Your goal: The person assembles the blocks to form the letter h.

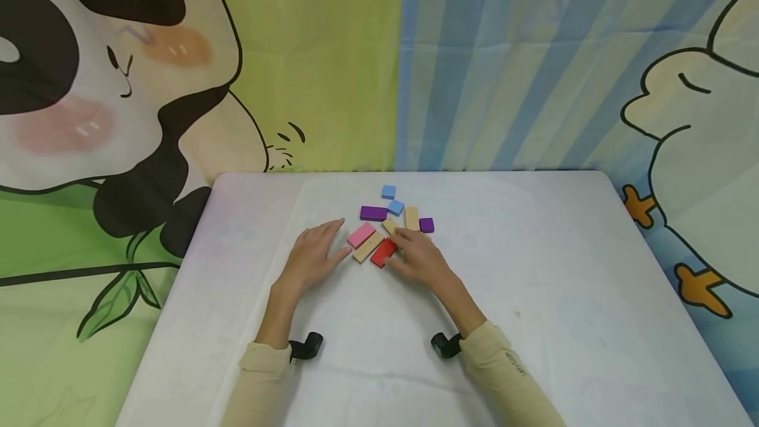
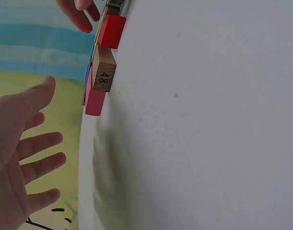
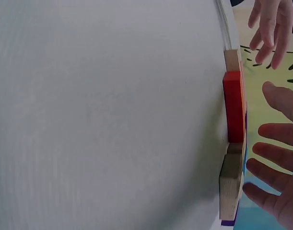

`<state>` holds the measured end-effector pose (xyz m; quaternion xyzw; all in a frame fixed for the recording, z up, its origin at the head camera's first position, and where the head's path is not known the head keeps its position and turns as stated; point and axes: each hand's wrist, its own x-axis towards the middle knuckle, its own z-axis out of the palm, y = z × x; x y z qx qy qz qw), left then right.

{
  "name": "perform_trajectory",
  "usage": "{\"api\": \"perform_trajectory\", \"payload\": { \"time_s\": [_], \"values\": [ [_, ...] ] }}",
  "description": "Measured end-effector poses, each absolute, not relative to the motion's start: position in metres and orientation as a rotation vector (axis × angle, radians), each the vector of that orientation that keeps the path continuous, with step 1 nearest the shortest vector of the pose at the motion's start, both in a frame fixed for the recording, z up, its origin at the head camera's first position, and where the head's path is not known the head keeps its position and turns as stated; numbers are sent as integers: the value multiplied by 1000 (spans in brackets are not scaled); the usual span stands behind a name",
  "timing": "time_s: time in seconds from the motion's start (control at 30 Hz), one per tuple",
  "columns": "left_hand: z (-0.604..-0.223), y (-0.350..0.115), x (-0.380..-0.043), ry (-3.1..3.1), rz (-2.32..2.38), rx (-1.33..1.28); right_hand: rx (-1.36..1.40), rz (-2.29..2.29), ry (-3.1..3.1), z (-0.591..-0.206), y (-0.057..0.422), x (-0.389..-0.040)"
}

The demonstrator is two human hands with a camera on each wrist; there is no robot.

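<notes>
A loose cluster of flat blocks lies on the white table. My left hand hovers at the cluster's left side, fingers spread and holding nothing, close to the pink block. Beside that lie a plain wooden block, its end marked 48 in the left wrist view, and a red block. Over the right side of the cluster, my right hand has its fingers spread and grips nothing; it partly covers the red block and the wooden blocks near it. Spread fingers show in the right wrist view.
Behind are a long purple block and two blue blocks. A small purple block lies to the right. The white table ends at a back edge before a cartoon-printed curtain.
</notes>
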<state>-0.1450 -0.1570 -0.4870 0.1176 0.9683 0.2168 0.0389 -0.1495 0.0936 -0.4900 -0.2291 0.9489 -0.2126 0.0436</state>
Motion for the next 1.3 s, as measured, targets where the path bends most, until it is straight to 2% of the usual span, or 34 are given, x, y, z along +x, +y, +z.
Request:
{"api": "perform_trajectory", "payload": {
  "time_s": [0.97,1.3],
  "values": [
    [-488,-182,-125,2995,698,348,-400,-596,2951,-491,56,-134],
    [-484,-190,-111,2976,682,303,-439,-571,2960,-487,54,-139]
  ]
}}
